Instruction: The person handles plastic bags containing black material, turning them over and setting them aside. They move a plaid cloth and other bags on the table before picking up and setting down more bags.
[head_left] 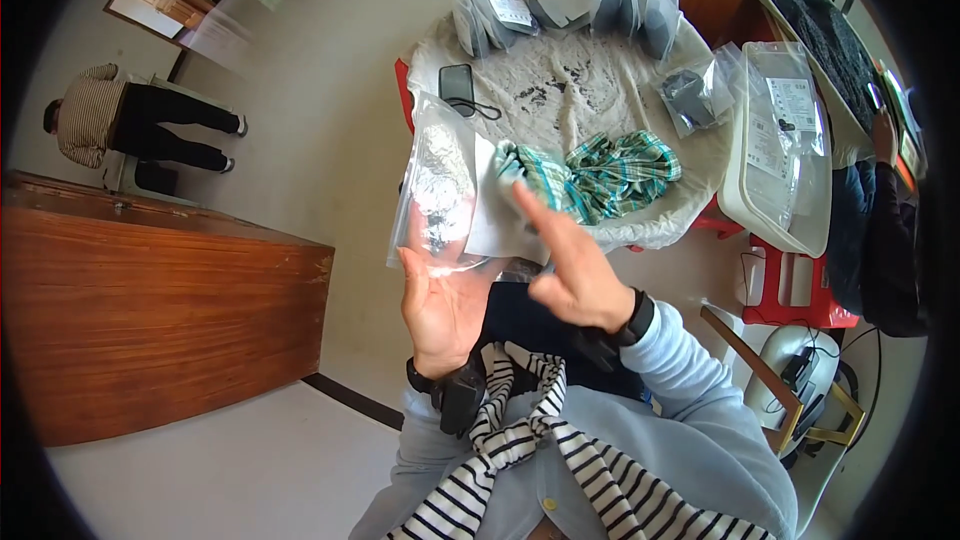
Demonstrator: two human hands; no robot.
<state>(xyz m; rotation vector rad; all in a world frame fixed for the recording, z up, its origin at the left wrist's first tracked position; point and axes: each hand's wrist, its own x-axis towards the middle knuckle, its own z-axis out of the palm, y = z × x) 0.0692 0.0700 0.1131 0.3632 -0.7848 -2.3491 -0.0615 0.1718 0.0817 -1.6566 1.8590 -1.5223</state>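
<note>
My left hand (443, 315) is palm up, holding a clear plastic bag (440, 175). Its fingers show through the film near the lower end, and its thumb lies along the bag's edge. Light glares off the wrinkled plastic. A white sheet (492, 215) lies against the bag's right side; I cannot tell whether it is part of the bag. My right hand (580, 270) hangs to the right with the index finger stretched out, thumb apart, and nothing visible in it. Just beyond that fingertip is a green plaid cloth (620, 175), bunched on the cloth-covered round table (620, 90).
Dark-filled clear bags (610, 0) stand along the table's far rim. A phone (456, 88) with a strap lies at its left. Right of it, a white bin (740, 180) holds labelled bags, above a red stool (790, 290). A wooden cabinet (180, 310) and another person (130, 115) are left.
</note>
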